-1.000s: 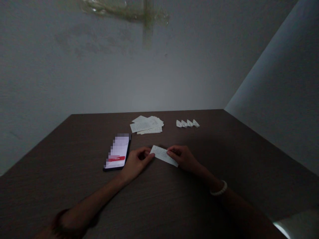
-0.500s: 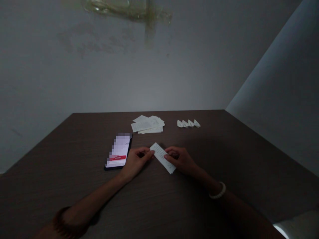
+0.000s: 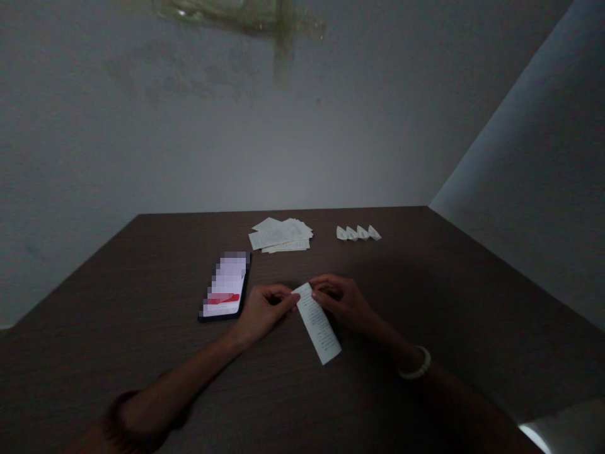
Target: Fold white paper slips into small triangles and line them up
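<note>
A narrow strip of printed paper (image 3: 320, 329) slants down toward me between my hands, over the dark brown table. My left hand (image 3: 265, 312) pinches its upper left corner between thumb and fingers. At the upper right corner, my right hand (image 3: 343, 301) is closed on the same strip, thumb on top. The fingers under the paper are partly hidden. Just left of my left hand lies a phone (image 3: 225, 287) with its screen lit. Behind my hands is a loose pile of printed paper pieces (image 3: 281, 235).
Several small folded white paper pieces (image 3: 358, 233) stand in a row at the back right of the table (image 3: 142, 265). A grey wall (image 3: 283, 145) rises behind the table's far edge, with shiny yellowish tape (image 3: 246, 24) high on it.
The paper strip has swung from lying nearly crosswise to pointing down toward me, and more of its length shows. Both hands have shifted only slightly, my right thumb moving to the strip's top end.
</note>
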